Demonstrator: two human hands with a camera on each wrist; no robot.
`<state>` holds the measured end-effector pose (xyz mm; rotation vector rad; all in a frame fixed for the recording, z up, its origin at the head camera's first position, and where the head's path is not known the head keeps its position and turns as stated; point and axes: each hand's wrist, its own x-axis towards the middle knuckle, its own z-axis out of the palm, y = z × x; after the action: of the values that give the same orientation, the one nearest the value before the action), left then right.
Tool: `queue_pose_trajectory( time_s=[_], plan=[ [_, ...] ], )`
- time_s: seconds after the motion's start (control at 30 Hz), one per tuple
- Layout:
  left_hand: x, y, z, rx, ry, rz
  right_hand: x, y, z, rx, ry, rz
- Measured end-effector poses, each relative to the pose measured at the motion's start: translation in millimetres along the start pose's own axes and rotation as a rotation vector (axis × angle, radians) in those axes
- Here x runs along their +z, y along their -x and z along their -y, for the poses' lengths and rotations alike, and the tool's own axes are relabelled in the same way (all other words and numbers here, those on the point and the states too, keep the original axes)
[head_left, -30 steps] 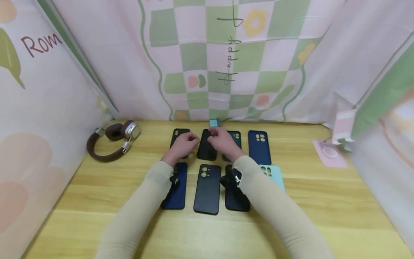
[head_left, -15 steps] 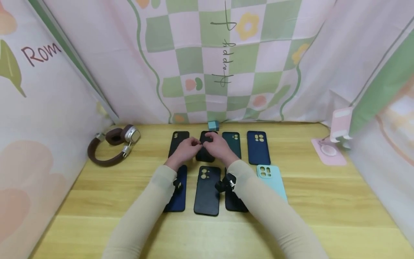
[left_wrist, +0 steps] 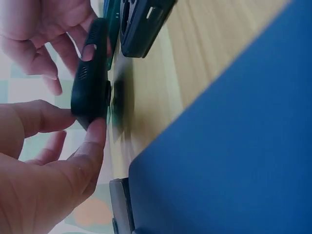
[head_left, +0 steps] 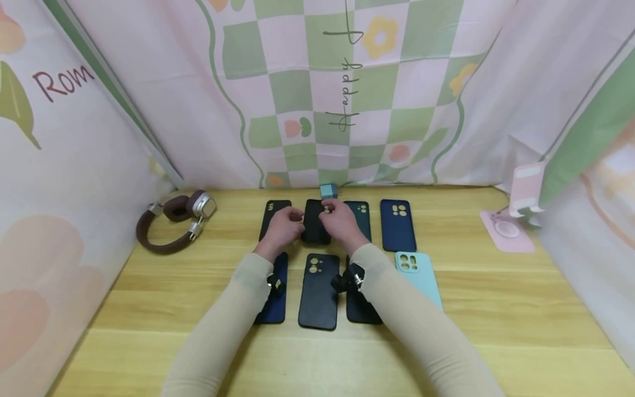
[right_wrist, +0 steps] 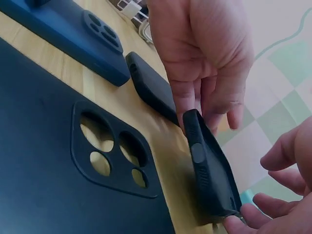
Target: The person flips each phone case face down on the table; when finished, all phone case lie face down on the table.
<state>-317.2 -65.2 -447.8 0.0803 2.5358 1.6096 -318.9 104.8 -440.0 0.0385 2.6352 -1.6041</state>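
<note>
A black phone case [head_left: 313, 223] is held slightly above the table between both hands, in the middle of the back row. My left hand [head_left: 283, 229] pinches one end of it between thumb and fingers, plain in the left wrist view. At the opposite end, my right hand [head_left: 342, 220] holds a corner with its fingertips, while its other fingers stand off loosely; that grip is partly hidden. The case's raised rim and hollow inside show in the right wrist view. Beside the hands lie another black case [head_left: 272, 218] at left and a dark green case [head_left: 363, 218] at right.
A dark grey case [head_left: 318, 292], blue cases [head_left: 398, 226] and a mint case [head_left: 421, 278] lie in two rows. Headphones [head_left: 166, 251] rest at the left, a pink phone stand [head_left: 527, 190] at the right. A small blue cube [head_left: 328, 191] sits behind, near the curtain [head_left: 288, 94].
Both hands came together over the black case half a second ago; now they have spread apart again, left hand to the left, right hand to the right. The other cases lie unchanged.
</note>
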Motion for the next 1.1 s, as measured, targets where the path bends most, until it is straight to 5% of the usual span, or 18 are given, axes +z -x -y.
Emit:
queue_pose_trajectory(
  time_s=[0.27,0.47,0.7,0.9,1.1],
  plan=[
    [-2.4,3.9,-7.1,0.035,0.0,-0.055,-6.4,1.4,6.5,-0.007,-0.078,-0.013],
    [-1.5,7.7,-11.3,0.056,0.082,-0.051,-11.4,1.8,11.1,0.008,-0.111,-0.03],
    [2.5,12.3,-11.4,0.064,0.14,-0.071,-12.6,1.3,10.8,-0.076,-0.116,0.028],
    [5.3,16.0,-12.3,0.076,0.178,-0.024,-13.9,2.0,9.4,-0.105,-0.13,0.092],
    [8.9,22.9,-19.7,0.142,0.088,0.02,-17.4,2.6,14.4,-0.143,-0.133,0.132]
  ],
)
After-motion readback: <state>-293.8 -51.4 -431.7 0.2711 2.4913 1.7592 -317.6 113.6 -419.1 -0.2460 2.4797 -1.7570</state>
